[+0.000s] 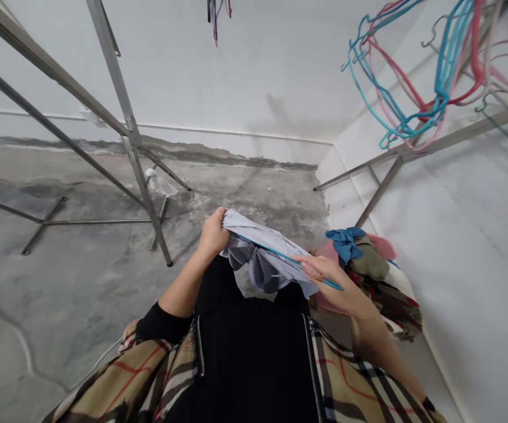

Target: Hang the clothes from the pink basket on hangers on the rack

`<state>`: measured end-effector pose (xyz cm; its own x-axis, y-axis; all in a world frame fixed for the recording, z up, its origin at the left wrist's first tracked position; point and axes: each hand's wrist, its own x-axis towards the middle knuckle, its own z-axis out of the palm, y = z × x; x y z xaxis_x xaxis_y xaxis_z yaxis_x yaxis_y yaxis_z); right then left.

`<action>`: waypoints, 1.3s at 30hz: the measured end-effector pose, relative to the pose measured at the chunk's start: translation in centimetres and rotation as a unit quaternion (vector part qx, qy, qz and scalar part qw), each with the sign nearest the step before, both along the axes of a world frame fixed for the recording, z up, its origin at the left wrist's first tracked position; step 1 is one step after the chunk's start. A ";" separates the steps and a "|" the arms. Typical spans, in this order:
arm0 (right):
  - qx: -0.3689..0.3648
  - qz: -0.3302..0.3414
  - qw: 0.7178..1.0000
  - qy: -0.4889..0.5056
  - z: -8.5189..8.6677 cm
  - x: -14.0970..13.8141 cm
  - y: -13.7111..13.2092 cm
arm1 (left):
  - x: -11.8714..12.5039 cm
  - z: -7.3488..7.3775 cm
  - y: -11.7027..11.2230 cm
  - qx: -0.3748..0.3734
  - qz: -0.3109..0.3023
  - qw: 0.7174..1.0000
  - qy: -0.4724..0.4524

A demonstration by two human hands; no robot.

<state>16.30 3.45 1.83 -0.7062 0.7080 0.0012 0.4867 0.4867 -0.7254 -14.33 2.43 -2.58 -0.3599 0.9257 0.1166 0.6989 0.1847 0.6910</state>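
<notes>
A light grey garment [265, 273] is stretched out in front of my body, its folds hanging down. My left hand [214, 233] is closed on the garment's left end, fingers wrapped over the cloth. A thin blue hanger [275, 252] runs along the garment, partly tucked inside it. My right hand [324, 275] grips the hanger near its right end, and the blue tip sticks out below the fingers. The cloth beside the right hand hangs loosely. How far the hanger reaches into the garment is hidden by the fabric.
Several blue, pink and red hangers [441, 100] hang from a metal rack [383, 191] at upper right. Below it, a pink basin [381, 245] holds piled clothes [370, 261]. Another metal frame [141, 176] stands at left. A cable [29, 358] lies on the concrete floor.
</notes>
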 end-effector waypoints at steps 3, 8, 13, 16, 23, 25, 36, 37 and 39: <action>-0.026 0.004 0.999 0.027 0.6 1.2 0.0 | 0.1 -0.1 0.0 -0.012 -0.010 1.000 0.005; -0.057 -0.026 0.997 0.050 -0.5 2.3 0.1 | 1.2 0.7 -0.1 -0.012 -0.011 0.997 0.070; -0.038 -0.087 0.994 0.049 -1.7 2.8 0.0 | 2.3 1.8 -0.2 0.023 -0.026 0.996 0.079; -0.044 -0.070 0.995 0.052 -0.9 3.3 -0.4 | 2.6 2.1 0.0 0.038 -0.023 0.996 0.082; -0.096 -0.135 0.979 0.122 -0.3 3.2 -1.1 | 3.1 2.1 0.3 0.032 -0.030 0.996 0.075; -0.111 -0.160 0.968 0.156 -0.8 3.0 -1.1 | 3.3 2.3 0.4 0.018 -0.074 0.997 -0.027; -0.140 -0.204 0.895 0.371 -2.4 3.7 -0.2 | 5.2 2.9 0.6 -0.059 -0.104 0.932 -0.343; -0.121 -0.202 0.885 0.402 -1.8 3.3 -0.2 | 5.4 2.8 0.7 -0.060 -0.109 0.933 -0.337; -0.077 -0.215 0.855 0.466 -0.4 2.7 -0.3 | 5.8 2.6 0.7 -0.067 -0.113 0.935 -0.329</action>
